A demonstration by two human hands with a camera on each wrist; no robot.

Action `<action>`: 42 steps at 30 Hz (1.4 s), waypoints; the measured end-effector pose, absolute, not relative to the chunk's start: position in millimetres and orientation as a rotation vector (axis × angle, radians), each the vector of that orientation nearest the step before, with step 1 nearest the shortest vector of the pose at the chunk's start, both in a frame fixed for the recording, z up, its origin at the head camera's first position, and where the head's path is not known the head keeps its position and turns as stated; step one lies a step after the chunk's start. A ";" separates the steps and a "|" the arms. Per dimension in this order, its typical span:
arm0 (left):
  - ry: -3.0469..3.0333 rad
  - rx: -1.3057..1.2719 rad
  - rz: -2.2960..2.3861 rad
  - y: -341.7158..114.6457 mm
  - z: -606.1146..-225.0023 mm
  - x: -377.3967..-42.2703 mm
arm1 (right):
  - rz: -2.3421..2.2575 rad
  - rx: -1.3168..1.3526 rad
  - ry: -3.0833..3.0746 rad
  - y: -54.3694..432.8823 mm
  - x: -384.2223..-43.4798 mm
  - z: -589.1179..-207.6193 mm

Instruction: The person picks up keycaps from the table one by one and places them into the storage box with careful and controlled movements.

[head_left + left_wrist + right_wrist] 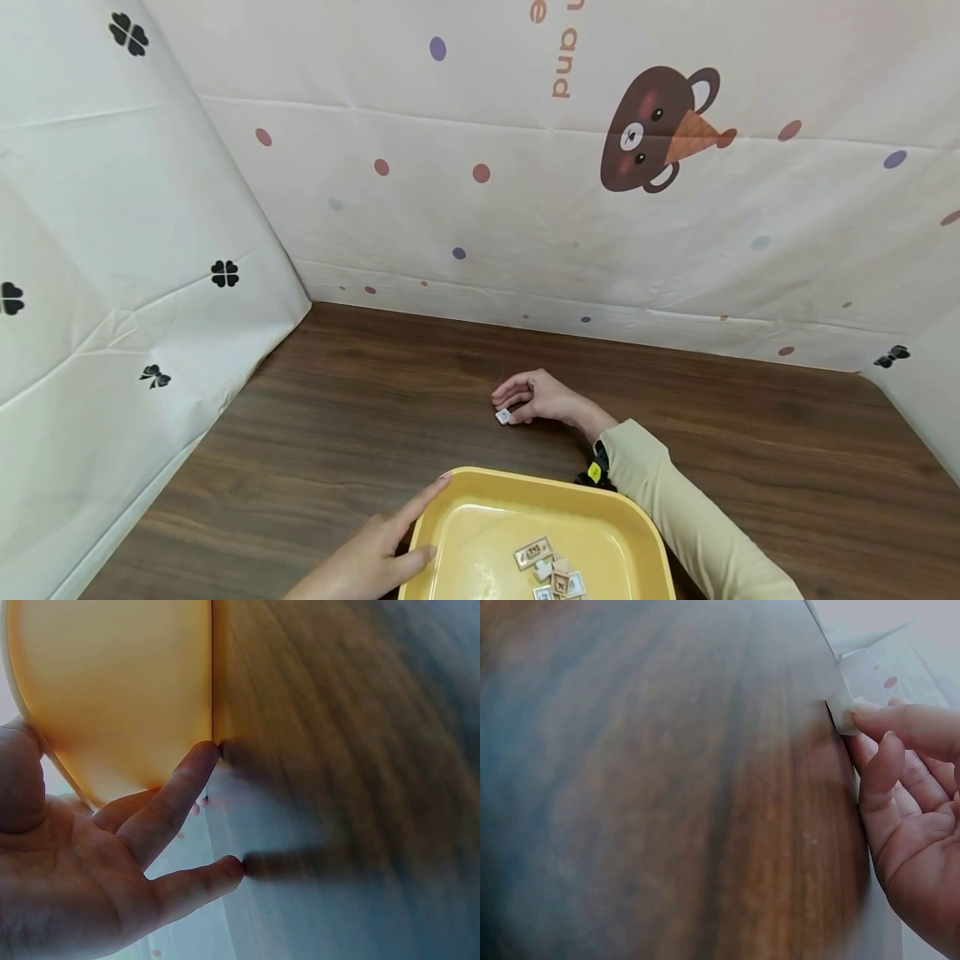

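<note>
In the head view my right hand (551, 398) is at the table beyond the tray and pinches a small white square tile (503, 416) with a faint mark on its face. The right wrist view shows the tile (841, 712) edge-on under the thumb tip, low against the table. My left hand (367, 557) holds the left far corner of a yellow tray (540, 485), thumb over the rim and fingers along the outside. Two fingertips (229, 871) reach the tabletop in the left wrist view. Several small wooden pieces (533, 552) and white tiles lie heaped in the tray.
Dark wood-grain table (360, 375) extends around the tray. A pale printed cloth wall (465, 208) with dots and a bear stands at the back. Another white cloth wall (150, 233) rises at the left. A black wrist strap (600, 471) sits near the tray's far right corner.
</note>
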State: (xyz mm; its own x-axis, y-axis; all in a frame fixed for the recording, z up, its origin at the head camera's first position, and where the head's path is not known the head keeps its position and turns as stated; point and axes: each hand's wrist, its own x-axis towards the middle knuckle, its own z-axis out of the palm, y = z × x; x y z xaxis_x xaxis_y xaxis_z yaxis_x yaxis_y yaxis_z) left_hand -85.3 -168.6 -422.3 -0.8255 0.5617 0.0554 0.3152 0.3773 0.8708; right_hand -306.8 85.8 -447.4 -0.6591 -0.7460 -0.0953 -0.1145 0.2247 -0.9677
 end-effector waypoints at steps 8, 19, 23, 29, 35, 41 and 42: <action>2.380 0.776 1.429 -168.1 -421.5 -85.2 | -1.429 -0.770 2.020 85.4 -305.5 -447.8; 2.365 0.733 1.435 -167.1 -422.0 -84.7 | -1.589 -0.714 2.023 93.1 -300.8 -438.2; 2.357 0.718 1.442 -167.0 -422.0 -84.3 | -1.576 -0.709 2.089 98.8 -301.4 -434.2; 2.349 0.732 1.457 -167.5 -421.9 -84.2 | -1.569 -0.687 2.117 111.6 -299.2 -428.5; 2.360 0.744 1.454 -167.5 -421.3 -84.5 | -1.607 -0.662 2.111 124.8 -294.4 -421.3; 2.344 0.742 1.472 -167.4 -421.6 -82.9 | -1.612 -0.663 2.134 137.8 -286.7 -414.4; 2.344 0.747 1.475 -167.5 -421.7 -82.8 | -1.609 -0.659 2.141 140.0 -285.4 -413.3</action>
